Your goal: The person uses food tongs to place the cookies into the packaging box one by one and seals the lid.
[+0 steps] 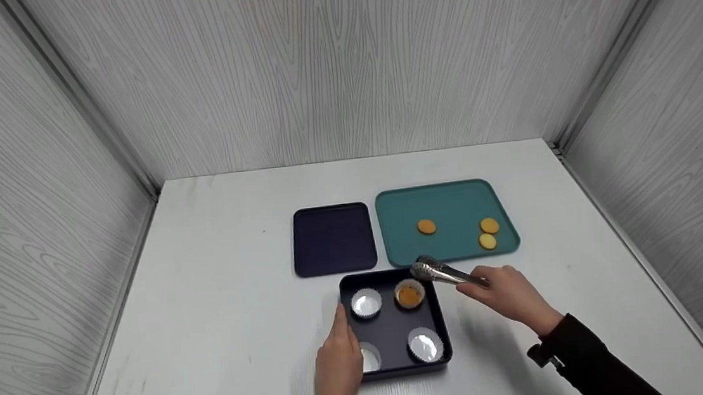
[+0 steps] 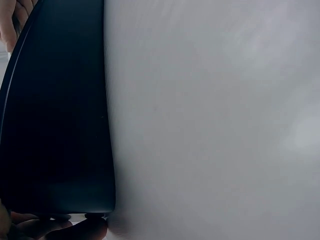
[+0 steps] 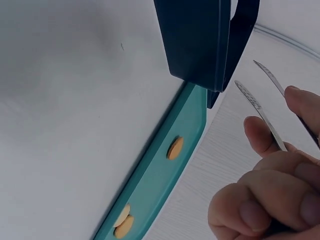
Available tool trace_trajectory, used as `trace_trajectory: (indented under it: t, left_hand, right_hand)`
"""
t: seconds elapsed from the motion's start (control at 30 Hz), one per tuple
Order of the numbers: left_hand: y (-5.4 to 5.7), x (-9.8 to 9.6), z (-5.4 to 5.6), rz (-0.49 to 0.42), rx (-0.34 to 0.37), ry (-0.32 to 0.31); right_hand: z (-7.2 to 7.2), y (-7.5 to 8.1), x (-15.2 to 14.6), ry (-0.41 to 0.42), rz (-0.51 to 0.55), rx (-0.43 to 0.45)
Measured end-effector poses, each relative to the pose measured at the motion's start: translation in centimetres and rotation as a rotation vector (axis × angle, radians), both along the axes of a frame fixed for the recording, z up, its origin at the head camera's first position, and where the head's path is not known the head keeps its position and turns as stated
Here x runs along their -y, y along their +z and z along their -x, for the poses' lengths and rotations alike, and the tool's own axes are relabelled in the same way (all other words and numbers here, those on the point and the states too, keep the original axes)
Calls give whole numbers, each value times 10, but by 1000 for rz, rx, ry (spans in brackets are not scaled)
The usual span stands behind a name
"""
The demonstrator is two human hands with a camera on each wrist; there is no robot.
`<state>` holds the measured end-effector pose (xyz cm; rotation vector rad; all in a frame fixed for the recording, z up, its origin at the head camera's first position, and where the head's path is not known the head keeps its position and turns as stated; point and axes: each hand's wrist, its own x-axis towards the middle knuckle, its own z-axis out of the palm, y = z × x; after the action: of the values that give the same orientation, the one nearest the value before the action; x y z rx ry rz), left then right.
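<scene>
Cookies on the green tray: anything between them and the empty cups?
Yes: the near rim of the green tray, the far wall of the box, and the tongs in the right hand, near the box's far right corner. Nothing else visible blocks the cookies.

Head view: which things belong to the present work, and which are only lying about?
Likely part of the work:
held silver metal tongs
deep square dark-blue box
round white fluted cups inside it
rectangular teal tray
round orange-yellow biscuits on it and in one cup

Seemingly just lying about:
flat square dark-blue tray or lid, untouched
</scene>
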<state>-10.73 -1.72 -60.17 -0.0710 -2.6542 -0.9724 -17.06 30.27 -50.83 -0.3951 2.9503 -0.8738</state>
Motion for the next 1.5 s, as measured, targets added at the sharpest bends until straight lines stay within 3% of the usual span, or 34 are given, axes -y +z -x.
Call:
trace_trajectory:
  t: [0.27,0.63,1.17,1.5]
  left_hand:
    - [-1,0,-1,3,-18,-4]
    - [-1,1,-1,1,-1,2]
    - [-3,1,0,10,7,-1]
    - [-1,1,0,1,21,-12]
  right_hand:
    - [5,4,-17,-107,23,-85]
    - [16,0,-55,-267,-15,-81]
    - [26,-23,-104,-422,-27,53]
    - [30,-38,-114,-433,-28,147]
